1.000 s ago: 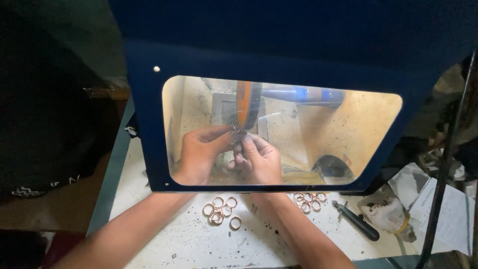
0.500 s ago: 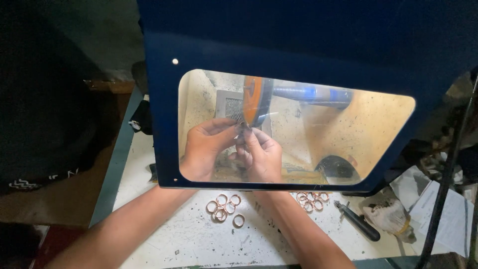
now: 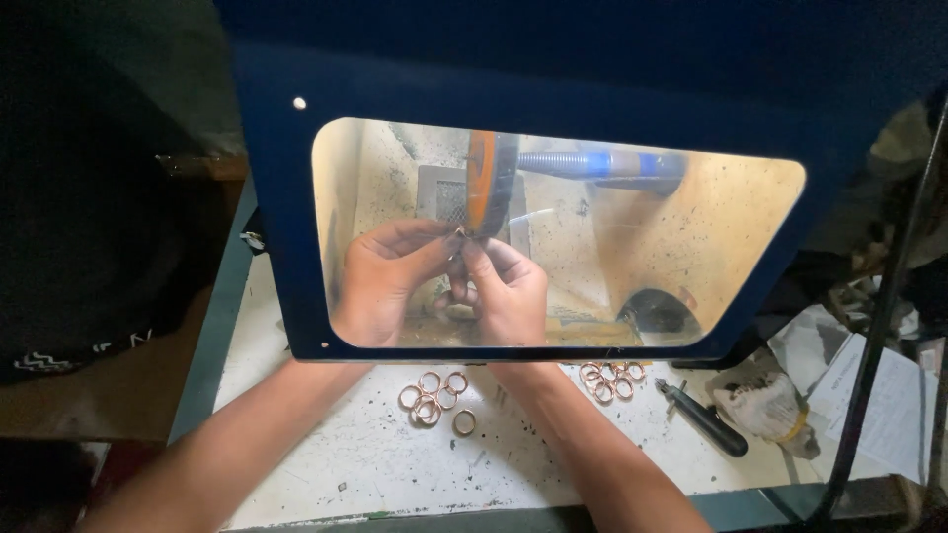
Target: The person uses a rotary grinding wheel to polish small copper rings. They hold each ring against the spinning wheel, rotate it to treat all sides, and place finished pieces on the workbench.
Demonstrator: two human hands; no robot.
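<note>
Pinching a small ring [image 3: 457,233] between fingertips of left hand [image 3: 380,281] and right hand [image 3: 506,291], ring at orange wheel [image 3: 484,183] behind blue shield window [image 3: 731,227], loose rings [image 3: 433,395] on white bench [image 3: 336,454].

Hands behind the shield, rings on the bench before it

We have both hands behind the shield [image 3: 267,197]: left hand [image 3: 380,281] at 9 o'clock of right hand [image 3: 509,291], their fingertips meeting on a ring [image 3: 458,234] at the wheel [image 3: 491,183], which stands at 12. On the bench [image 3: 326,454], before the shield, one ring pile [image 3: 433,393] lies at 6, another [image 3: 612,378] at 4, a tool [image 3: 703,419] beyond it.
</note>
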